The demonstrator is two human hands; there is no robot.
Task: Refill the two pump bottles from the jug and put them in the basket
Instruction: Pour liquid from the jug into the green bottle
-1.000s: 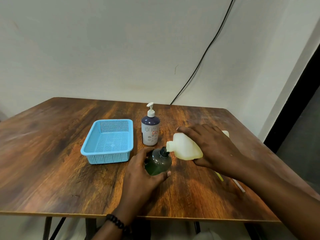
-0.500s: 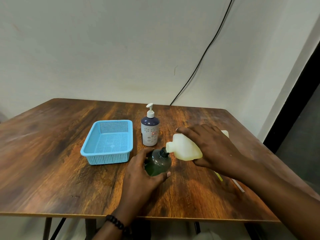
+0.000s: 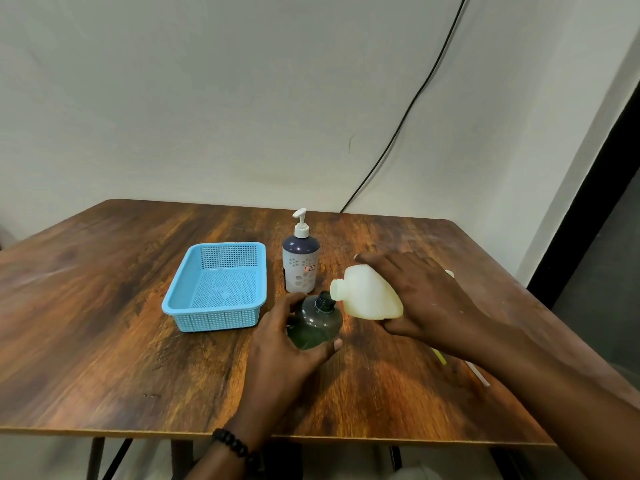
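Fingers of right hand [image 3: 426, 299] curled round tilted pale plastic jug [image 3: 369, 296], spout at open dark green bottle [image 3: 317, 323] gripped by left hand [image 3: 287, 351], near table's front edge.

**Wooden table and what sits on it**

Dark brown wood-grain table [image 3: 104, 323], rounded far corners, thin legs visible below the near edge. Light blue perforated basket [image 3: 216, 289] left of centre, flat on the top. Just right of it, upright white pump bottle [image 3: 300, 261] with dark shoulder, flower print and small red label. Nearer, dark green bottle [image 3: 317, 325] standing on the top, neck uncapped. At the right, partly hidden: thin yellow strip [image 3: 440, 356] and thin white stick [image 3: 479, 374] lying on the wood, identity unclear.
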